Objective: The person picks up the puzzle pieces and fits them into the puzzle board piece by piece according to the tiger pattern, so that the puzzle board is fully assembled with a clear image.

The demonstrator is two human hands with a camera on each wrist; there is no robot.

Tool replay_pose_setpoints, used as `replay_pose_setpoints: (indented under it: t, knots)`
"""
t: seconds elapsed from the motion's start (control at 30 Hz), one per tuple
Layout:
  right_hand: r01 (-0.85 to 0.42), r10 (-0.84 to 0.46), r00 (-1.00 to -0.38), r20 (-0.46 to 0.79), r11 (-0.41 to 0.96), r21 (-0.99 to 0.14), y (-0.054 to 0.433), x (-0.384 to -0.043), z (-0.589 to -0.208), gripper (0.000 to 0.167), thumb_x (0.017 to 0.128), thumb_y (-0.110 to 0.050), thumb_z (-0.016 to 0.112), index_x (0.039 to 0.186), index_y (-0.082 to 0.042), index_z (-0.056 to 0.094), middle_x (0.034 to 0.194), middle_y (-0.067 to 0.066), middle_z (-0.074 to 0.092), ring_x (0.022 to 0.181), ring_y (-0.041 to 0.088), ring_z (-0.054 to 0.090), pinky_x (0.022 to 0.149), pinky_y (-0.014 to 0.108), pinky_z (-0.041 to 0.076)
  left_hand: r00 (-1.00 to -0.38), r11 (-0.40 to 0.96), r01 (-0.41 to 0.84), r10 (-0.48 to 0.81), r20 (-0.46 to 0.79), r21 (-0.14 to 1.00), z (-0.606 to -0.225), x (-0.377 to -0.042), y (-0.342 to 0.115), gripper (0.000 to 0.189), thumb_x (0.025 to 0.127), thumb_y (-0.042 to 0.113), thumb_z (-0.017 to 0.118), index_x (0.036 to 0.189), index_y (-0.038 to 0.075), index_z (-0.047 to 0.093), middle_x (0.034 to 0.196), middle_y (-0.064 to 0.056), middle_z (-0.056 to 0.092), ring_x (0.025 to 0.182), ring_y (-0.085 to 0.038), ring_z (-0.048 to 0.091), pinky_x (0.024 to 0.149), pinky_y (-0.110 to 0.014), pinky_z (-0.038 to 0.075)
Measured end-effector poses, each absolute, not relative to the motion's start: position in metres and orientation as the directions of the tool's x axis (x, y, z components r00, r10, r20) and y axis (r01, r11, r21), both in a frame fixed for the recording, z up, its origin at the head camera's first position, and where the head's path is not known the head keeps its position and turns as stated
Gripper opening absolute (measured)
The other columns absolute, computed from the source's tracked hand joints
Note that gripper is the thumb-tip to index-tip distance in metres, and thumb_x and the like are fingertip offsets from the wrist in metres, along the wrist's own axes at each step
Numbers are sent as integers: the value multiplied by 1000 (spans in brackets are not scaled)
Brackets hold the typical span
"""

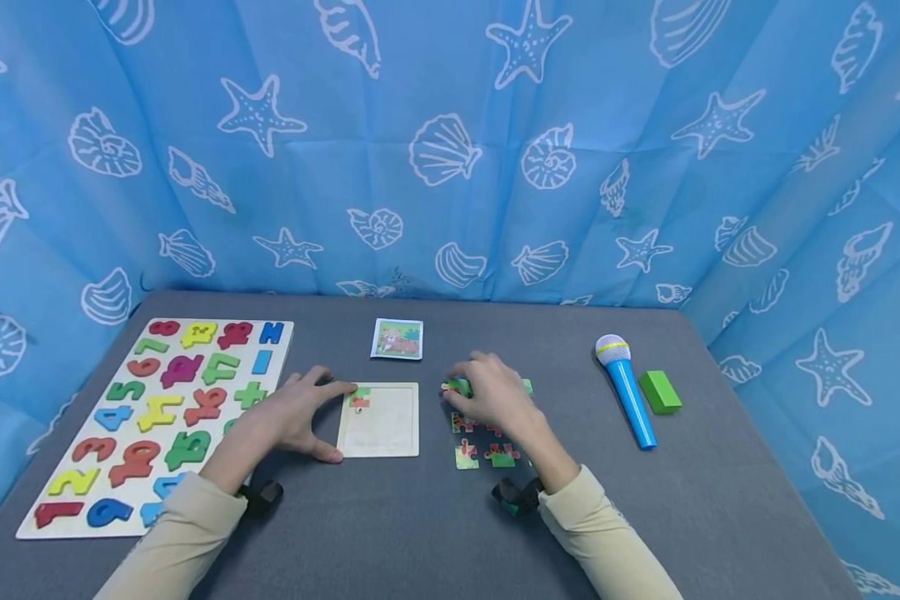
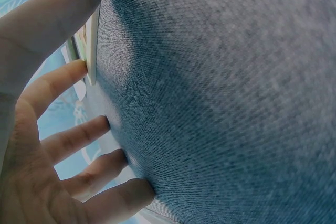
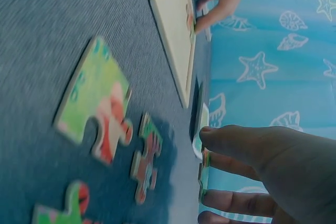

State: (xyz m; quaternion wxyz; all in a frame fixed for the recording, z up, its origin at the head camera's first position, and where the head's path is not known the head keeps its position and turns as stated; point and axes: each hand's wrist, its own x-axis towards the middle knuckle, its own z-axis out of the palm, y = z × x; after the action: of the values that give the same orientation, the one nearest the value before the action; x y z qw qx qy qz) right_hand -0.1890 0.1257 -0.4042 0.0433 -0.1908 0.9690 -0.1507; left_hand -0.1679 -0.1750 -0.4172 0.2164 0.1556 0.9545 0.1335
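Note:
My left hand (image 1: 296,412) is spread along the left side of a shallow wooden puzzle tray (image 1: 386,427), thumb by the near corner and index fingertip touching the far one. Inside the tray's far left corner lies one puzzle piece (image 1: 360,398). To the right of the tray, my right hand (image 1: 501,398) pinches a green puzzle piece (image 3: 204,174) between thumb and fingers, low over the table. Under and around that hand lie several loose puzzle pieces (image 1: 467,455), some partly hidden by the hand and wrist.
Behind the tray is a small picture card (image 1: 397,339) showing an animal. A board of coloured numbers (image 1: 28,532) takes up the left side of the table. Over on the right are a blue toy microphone (image 1: 630,392) and a green block (image 1: 660,392). A blue curtain (image 1: 390,175) hangs behind.

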Motion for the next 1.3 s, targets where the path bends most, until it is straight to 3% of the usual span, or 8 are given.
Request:
replay_pose_setpoints:
  t: [0.33,0.93,1.3]
  knots:
    - [-415,-434,-901,-3,861,-293,101,-186,-402,26,93,-33,76,112,-16,79,95,4,67,82,19,55,62,33,44,-857,912,246,363,-366,329,-417,-167,-176,100,69,55,91,154,27,46,160,-21,34,138,-48,39,100,-70,45]
    - [-496,-522,-853,-18,821,-283,51,-184,-407,29,95,-38,72,117,-20,78,115,3,75,107,24,66,78,42,57,-854,903,262,381,-354,340,-418,-167,-178,100,70,58,89,154,27,45,159,-20,35,136,-48,41,100,-70,45]
    - [-501,-517,-856,-21,838,-214,32,-185,-416,29,94,-43,72,118,-26,77,113,-1,73,103,20,67,73,37,56,-854,902,265,384,-350,341,-417,-168,-179,99,70,58,89,154,26,46,159,-20,35,137,-48,41,100,-70,45]
